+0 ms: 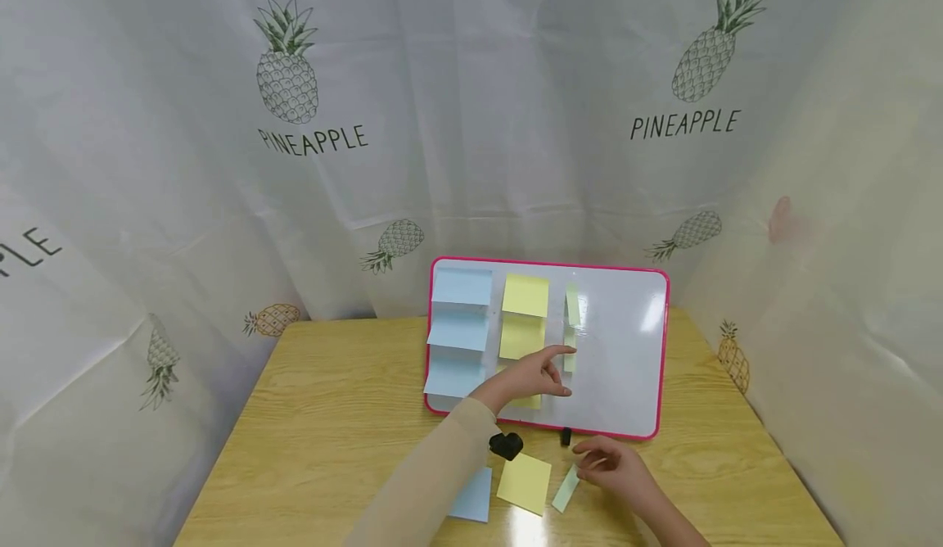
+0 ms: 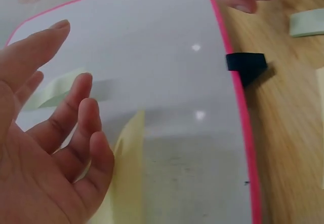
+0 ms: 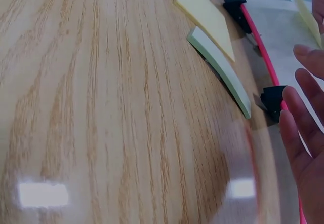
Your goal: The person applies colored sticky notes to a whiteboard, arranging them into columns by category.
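A pink-edged whiteboard (image 1: 619, 342) bears a column of blue sticky notes (image 1: 458, 328), a column of yellow sticky notes (image 1: 525, 295) and narrow pale green sticky notes (image 1: 572, 305). Over the board, beside the lower green note, is my left hand (image 1: 526, 377), its fingers loosely bent and holding nothing; it partly hides the yellow column. Below the board's lower edge, my right hand (image 1: 617, 469) hovers near a narrow green sticky-note pad (image 1: 565, 490). In the right wrist view that green pad (image 3: 223, 72) lies apart from the relaxed, empty fingers.
A yellow sticky-note pad (image 1: 525, 483) and a blue one (image 1: 473, 498) lie on the wooden table (image 1: 317, 416), the blue partly behind the left sleeve. Two black clips (image 3: 273, 101) sit at the board's lower edge. A pineapple-printed curtain (image 1: 486, 121) hangs behind.
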Tool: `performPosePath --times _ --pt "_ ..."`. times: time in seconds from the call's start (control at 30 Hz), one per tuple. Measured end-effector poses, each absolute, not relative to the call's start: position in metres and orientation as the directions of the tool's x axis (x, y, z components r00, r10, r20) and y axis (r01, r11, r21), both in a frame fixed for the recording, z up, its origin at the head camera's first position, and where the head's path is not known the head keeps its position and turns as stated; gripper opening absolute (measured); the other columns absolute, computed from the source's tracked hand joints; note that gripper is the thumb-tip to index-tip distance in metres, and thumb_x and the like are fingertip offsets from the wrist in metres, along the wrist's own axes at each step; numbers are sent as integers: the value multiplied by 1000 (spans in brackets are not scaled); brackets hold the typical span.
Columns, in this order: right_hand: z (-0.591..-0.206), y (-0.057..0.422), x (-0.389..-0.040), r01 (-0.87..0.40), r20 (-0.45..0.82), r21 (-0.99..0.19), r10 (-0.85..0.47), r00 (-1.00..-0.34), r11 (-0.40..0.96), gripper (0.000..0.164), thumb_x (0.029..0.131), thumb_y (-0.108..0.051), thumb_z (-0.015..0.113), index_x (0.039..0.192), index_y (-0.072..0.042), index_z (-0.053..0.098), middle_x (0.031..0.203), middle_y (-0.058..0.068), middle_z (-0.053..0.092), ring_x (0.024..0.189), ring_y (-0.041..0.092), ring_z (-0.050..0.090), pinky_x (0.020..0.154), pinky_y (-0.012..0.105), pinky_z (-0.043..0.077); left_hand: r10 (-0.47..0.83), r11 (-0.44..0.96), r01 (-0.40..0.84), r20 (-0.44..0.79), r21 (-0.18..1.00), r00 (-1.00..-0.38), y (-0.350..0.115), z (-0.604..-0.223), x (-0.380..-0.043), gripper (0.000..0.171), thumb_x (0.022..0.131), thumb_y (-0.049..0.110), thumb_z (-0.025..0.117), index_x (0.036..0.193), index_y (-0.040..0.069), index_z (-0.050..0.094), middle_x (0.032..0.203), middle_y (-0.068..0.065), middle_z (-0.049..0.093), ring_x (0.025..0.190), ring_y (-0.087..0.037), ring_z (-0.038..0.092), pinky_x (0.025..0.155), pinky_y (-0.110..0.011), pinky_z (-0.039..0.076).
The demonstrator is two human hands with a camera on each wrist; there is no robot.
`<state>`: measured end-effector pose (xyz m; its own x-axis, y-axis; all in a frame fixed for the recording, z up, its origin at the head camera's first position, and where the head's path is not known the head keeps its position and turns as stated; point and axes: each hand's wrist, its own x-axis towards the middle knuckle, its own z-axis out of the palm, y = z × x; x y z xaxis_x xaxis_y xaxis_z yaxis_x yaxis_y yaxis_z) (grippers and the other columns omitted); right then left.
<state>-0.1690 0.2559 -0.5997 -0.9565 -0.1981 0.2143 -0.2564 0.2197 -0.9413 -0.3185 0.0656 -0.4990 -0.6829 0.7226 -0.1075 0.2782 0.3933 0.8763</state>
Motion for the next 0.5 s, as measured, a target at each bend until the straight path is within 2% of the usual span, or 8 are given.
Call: performPosePath --times 0.1,0.27,0.5 --pt "-598 255 -167 -263 223 -934 -179 -958 241 25 79 6 75 102 8 65 98 21 66 80 20 66 70 30 54 724 386 299 -85 873 -684 60 -504 -310 65 87 18 76 143 29 46 84 2 61 78 -10 58 72 -26 48" --pt "-601 251 -164 -318 278 -891 -164 -946 324 30 75 2 81 101 4 67 98 15 66 82 25 63 72 34 53 722 350 353 -9 868 -692 52 -519 -295 53 87 19 76 136 21 56 85 7 59 74 -8 55 64 -23 48" --pt "-604 246 -161 -409 377 -807 -162 -912 425 34 68 -5 87 96 -5 69 96 6 65 85 19 60 73 32 51 692 331 378 50 865 -720 42 -539 -275 41 84 17 79 122 14 65 87 7 58 72 -5 53 64 -22 47"
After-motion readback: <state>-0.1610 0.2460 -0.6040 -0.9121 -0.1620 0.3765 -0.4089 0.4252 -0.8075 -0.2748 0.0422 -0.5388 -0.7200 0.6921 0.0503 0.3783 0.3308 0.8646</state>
